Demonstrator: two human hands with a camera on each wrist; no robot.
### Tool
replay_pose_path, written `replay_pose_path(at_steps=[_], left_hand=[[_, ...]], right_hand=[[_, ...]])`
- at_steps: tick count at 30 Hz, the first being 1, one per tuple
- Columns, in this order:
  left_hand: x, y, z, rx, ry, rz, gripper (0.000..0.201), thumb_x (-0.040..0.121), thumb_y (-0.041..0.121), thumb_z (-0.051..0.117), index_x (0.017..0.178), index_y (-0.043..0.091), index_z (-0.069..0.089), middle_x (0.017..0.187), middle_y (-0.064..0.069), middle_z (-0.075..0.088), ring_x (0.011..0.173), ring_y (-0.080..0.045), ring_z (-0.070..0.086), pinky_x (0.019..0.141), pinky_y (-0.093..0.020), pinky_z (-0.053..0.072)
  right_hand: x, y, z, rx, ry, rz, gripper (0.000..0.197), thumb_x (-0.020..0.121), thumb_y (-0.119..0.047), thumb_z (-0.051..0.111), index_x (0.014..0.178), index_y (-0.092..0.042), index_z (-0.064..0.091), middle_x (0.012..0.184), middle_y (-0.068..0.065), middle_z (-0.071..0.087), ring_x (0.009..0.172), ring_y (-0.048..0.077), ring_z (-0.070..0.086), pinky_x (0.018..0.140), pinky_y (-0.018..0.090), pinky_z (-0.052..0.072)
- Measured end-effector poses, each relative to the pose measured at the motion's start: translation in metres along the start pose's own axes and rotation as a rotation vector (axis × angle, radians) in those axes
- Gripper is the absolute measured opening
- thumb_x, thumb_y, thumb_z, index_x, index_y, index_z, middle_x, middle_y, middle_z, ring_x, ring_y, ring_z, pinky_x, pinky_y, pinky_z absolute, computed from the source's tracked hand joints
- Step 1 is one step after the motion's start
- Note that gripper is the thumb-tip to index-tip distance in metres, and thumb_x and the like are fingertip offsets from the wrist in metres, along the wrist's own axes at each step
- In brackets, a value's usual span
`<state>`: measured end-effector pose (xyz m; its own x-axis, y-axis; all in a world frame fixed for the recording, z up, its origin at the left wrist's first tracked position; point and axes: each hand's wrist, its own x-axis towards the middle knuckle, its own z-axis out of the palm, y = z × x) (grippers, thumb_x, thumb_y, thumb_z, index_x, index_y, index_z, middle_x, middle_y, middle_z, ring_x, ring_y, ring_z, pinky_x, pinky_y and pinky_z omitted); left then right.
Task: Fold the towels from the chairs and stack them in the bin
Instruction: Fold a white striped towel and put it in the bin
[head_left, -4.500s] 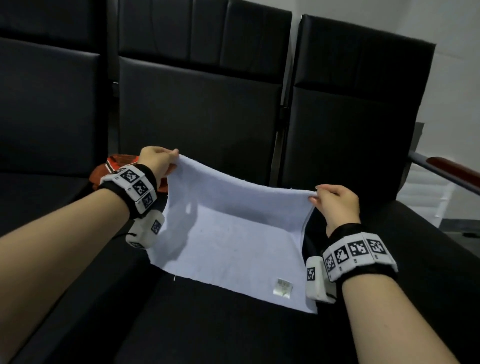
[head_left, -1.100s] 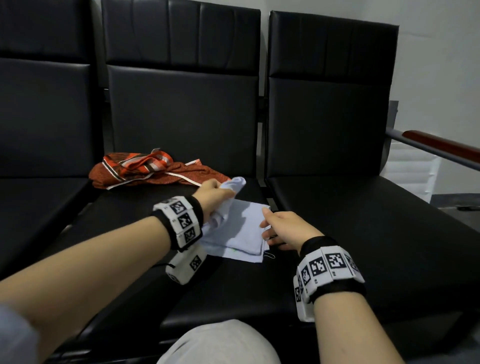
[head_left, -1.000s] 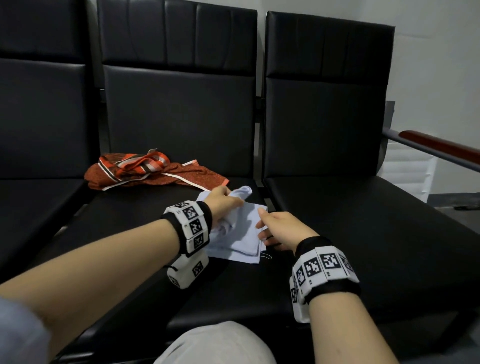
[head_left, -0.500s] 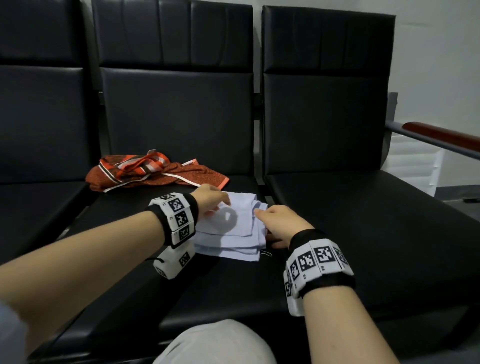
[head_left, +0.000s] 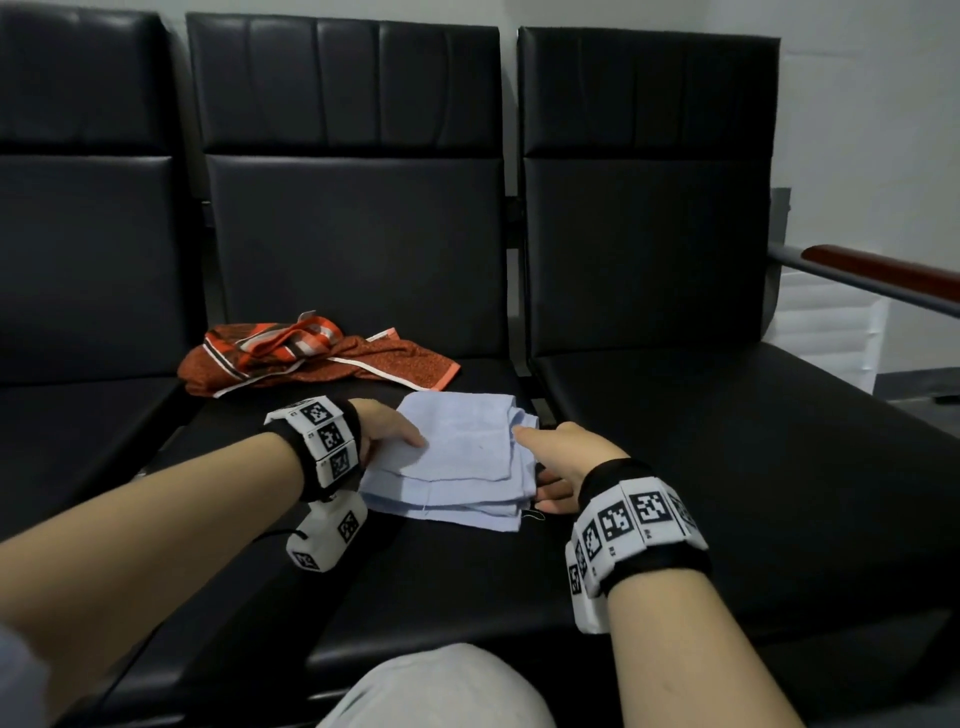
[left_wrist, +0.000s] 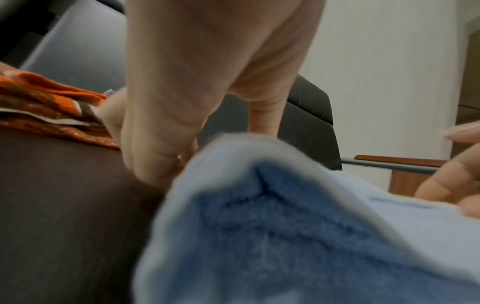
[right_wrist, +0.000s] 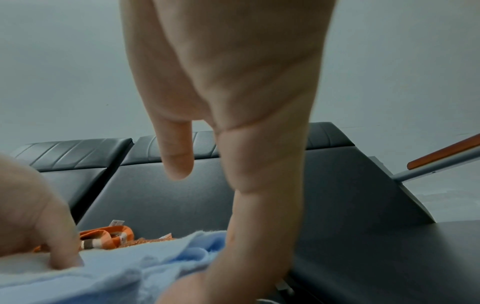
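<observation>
A light blue towel (head_left: 457, 457) lies folded in several layers on the middle chair's seat (head_left: 426, 571). My left hand (head_left: 389, 431) rests on its left edge with the fingers stretched out; in the left wrist view the fingertips (left_wrist: 155, 164) reach down to the seat beside the towel (left_wrist: 285, 236). My right hand (head_left: 550, 462) is against the towel's right edge, with straight fingers (right_wrist: 259, 226) lying along the layered side of the towel (right_wrist: 116, 273) and the thumb (right_wrist: 176, 156) free in the air. A crumpled orange patterned towel (head_left: 311, 353) lies behind, on the same seat. No bin is in view.
A row of black padded chairs runs across the view; the right seat (head_left: 727, 457) and the left seat (head_left: 78, 415) hold nothing. A wooden-topped armrest (head_left: 878, 273) sticks out at the far right. My knee (head_left: 436, 691) shows at the bottom.
The left hand laid the last fold down flat and drew back to the towel's left edge. The right hand stayed at the right edge. The towel now lies flat and square.
</observation>
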<state>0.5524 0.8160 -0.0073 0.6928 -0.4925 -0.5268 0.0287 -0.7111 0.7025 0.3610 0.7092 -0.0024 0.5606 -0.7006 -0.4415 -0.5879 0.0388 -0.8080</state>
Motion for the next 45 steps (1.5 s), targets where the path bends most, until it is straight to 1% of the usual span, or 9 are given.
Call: replay_pose_path(at_steps=[8,13,15,22,27,29,33,39,45], left_hand=[[-0.030,0.018,0.014,-0.211,-0.174,0.154,0.048,0.081,0.017,0.069,0.124,0.003,0.054,0.112,-0.022,0.065,0.099,-0.038,0.065,0.087,-0.049,0.053],[-0.045,0.030,0.018,-0.414,-0.348,0.347,0.041,0.087,0.007,0.060,0.127,0.006,0.051,0.117,-0.022,0.064,0.103,-0.036,0.065,0.080,-0.045,0.056],[-0.049,0.034,0.020,-0.459,-0.423,0.382,0.040,0.087,0.009,0.061,0.125,0.006,0.053,0.113,-0.019,0.067,0.101,-0.033,0.067,0.079,-0.043,0.057],[-0.071,0.051,0.033,-0.602,-0.602,0.401,0.056,0.080,0.006,0.066,0.131,0.012,0.047,0.116,-0.022,0.064,0.103,-0.039,0.065,0.082,-0.055,0.053],[-0.089,0.063,0.049,-0.662,-0.668,0.422,0.044,0.078,0.008,0.060,0.121,0.011,0.048,0.089,-0.019,0.072,0.082,-0.034,0.071,0.070,-0.049,0.058],[-0.094,0.067,0.057,-0.664,-0.666,0.438,0.047,0.079,0.009,0.060,0.124,0.010,0.047,0.091,-0.019,0.072,0.083,-0.034,0.071,0.069,-0.047,0.058],[-0.106,0.074,0.077,-0.645,-0.664,0.425,0.033,0.087,0.006,0.056,0.120,0.008,0.049,0.090,-0.020,0.073,0.083,-0.034,0.071,0.069,-0.047,0.059],[-0.120,0.091,0.125,-0.680,-0.730,0.445,0.031,0.090,-0.001,0.052,0.121,0.000,0.054,0.100,-0.022,0.071,0.092,-0.035,0.070,0.075,-0.046,0.058],[-0.136,0.116,0.199,-0.720,-0.836,0.422,0.038,0.088,-0.005,0.049,0.126,-0.001,0.052,0.120,-0.025,0.062,0.107,-0.038,0.064,0.088,-0.049,0.053]], right_hand=[[0.002,0.001,-0.002,-0.096,0.017,-0.033,0.052,0.095,-0.040,0.048,0.137,-0.009,0.040,0.113,0.013,0.056,0.109,0.030,0.059,0.096,0.043,0.051],[0.002,0.003,-0.007,-0.038,-0.029,-0.048,0.048,0.098,-0.043,0.044,0.132,-0.010,0.044,0.093,0.006,0.057,0.083,0.020,0.060,0.061,0.028,0.050],[0.003,0.006,-0.010,-0.001,-0.037,-0.019,0.057,0.095,-0.056,0.042,0.131,-0.012,0.046,0.099,0.009,0.061,0.087,0.022,0.062,0.070,0.032,0.053],[0.010,0.012,-0.023,0.455,-0.056,0.000,0.118,0.033,-0.098,0.051,0.121,-0.020,0.056,0.108,0.013,0.070,0.100,0.035,0.066,0.092,0.052,0.050],[-0.014,0.027,-0.052,0.964,-0.318,-0.047,0.076,0.074,-0.073,0.059,0.121,-0.013,0.053,0.124,0.021,0.059,0.116,0.039,0.054,0.101,0.055,0.042],[-0.014,0.030,-0.057,0.968,-0.189,-0.160,0.069,0.080,-0.062,0.062,0.125,-0.010,0.054,0.117,0.016,0.064,0.105,0.032,0.062,0.088,0.047,0.052],[-0.026,0.039,-0.071,0.789,0.066,-0.170,0.080,0.051,-0.057,0.086,0.117,-0.016,0.065,0.107,0.010,0.072,0.096,0.030,0.070,0.089,0.046,0.054],[-0.045,0.065,-0.109,0.845,0.373,-0.217,0.039,0.083,-0.034,0.073,0.116,-0.015,0.063,0.106,0.007,0.068,0.093,0.024,0.066,0.071,0.031,0.053],[-0.056,0.107,-0.156,0.858,0.641,-0.238,0.039,0.082,-0.028,0.073,0.117,-0.015,0.063,0.109,0.007,0.067,0.099,0.027,0.064,0.090,0.042,0.053]])
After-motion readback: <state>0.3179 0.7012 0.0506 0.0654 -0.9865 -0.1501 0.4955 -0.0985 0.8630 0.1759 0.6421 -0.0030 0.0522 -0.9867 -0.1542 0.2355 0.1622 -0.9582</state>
